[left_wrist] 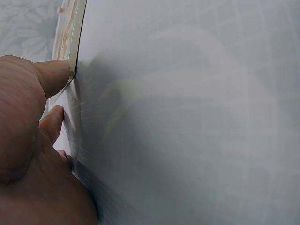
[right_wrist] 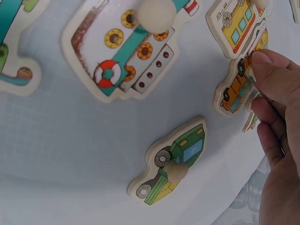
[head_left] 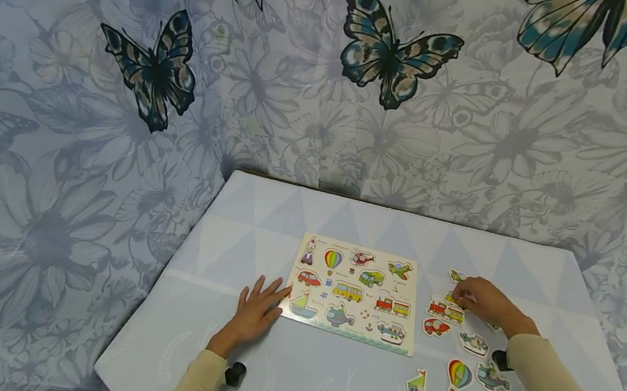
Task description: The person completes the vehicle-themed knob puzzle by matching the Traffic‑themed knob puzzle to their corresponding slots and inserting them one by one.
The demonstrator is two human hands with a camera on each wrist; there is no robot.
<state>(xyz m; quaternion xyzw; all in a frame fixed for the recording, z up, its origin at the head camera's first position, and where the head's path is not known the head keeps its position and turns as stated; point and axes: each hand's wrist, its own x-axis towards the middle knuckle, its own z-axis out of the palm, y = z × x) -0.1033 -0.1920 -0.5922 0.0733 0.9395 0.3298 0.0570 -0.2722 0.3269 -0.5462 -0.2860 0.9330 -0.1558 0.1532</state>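
I watched the right hand point(head_left: 487, 303) pinch the bus piece point(right_wrist: 236, 90) between thumb and finger; this piece was beside the train piece point(head_left: 454, 315), between the puzzle board point(head_left: 365, 338) and the table's point(head_left: 195, 312) right edge, while the left hand point(head_left: 254, 315), its fingers spread, touched the board near its front left corner

Soft, diffuse light on the pale tablecloth point(head_left: 183, 311), with a blurry grey shadow point(left_wrist: 101, 84) beside the left fingers point(left_wrist: 52, 124).
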